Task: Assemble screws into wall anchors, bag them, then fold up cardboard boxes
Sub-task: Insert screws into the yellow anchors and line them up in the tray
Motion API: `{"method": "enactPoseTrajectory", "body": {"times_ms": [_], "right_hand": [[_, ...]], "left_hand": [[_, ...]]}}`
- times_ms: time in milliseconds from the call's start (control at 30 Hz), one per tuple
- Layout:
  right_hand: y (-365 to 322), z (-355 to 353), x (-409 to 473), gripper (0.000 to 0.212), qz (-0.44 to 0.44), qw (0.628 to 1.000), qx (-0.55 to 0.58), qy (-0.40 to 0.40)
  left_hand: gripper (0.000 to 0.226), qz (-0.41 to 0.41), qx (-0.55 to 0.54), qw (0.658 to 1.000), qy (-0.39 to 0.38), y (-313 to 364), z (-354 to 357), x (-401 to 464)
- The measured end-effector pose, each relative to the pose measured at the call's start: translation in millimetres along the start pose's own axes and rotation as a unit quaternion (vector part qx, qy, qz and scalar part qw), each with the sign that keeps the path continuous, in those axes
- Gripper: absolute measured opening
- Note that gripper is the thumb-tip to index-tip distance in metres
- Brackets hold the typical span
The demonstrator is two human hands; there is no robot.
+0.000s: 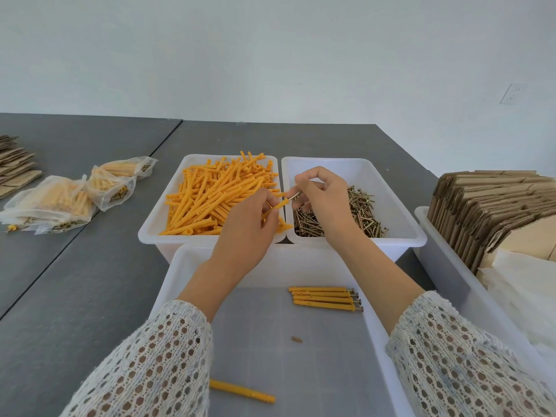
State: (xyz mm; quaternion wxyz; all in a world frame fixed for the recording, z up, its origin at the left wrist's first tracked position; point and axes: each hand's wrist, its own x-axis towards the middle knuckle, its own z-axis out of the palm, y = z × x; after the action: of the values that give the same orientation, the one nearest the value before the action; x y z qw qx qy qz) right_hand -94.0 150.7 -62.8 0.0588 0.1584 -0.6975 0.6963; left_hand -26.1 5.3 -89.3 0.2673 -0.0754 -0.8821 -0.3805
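My left hand (251, 224) pinches a yellow wall anchor (278, 206) over the gap between two white bins. My right hand (322, 194) pinches a screw (294, 195) whose tip meets the anchor's open end. The left bin (156, 218) holds a heap of yellow anchors (216, 197); the right bin (400, 206) holds loose brass screws (361, 215). In the near tray (180, 266) lie several assembled anchors with screws (325, 298) and one more anchor (242, 391) at the front.
Filled clear bags of anchors (69, 200) lie on the grey table (90, 281) to the left, with flat cardboard (15, 167) behind them. A white tray on the right holds upright flat cardboard boxes (493, 212) and plastic bags (523, 281). A small brown bit (296, 339) lies in the near tray.
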Motion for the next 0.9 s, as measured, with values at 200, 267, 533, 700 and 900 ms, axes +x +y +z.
{"method": "enactPoseTrajectory", "body": {"times_ms": [200, 267, 533, 700, 900], "right_hand": [[4.3, -6.3, 7.3, 0.054, 0.071, 0.994, -0.02, 0.079], [9.0, -15.5, 11.5, 0.048, 0.118, 0.985, -0.039, 0.116], [20.2, -30.1, 14.5, 0.027, 0.179, 0.971, -0.139, 0.072], [21.9, -29.6, 16.9, 0.028, 0.183, 0.97, -0.152, 0.048], [24.5, -31.8, 18.7, 0.028, 0.193, 0.97, -0.139, 0.049]], "left_hand": [[0.01, -0.088, -0.179, 0.98, -0.021, 21.4, -8.7, 5.1], [0.018, -0.134, -0.28, 0.944, -0.111, 29.0, -15.2, 7.0], [0.009, -0.164, -0.276, 0.798, -0.51, 45.2, -13.9, -6.2], [0.005, -0.068, -0.042, 0.866, -0.494, 51.6, 19.6, -29.4], [0.009, 0.095, 0.134, 0.895, -0.414, 64.0, 48.7, -50.1]]}}
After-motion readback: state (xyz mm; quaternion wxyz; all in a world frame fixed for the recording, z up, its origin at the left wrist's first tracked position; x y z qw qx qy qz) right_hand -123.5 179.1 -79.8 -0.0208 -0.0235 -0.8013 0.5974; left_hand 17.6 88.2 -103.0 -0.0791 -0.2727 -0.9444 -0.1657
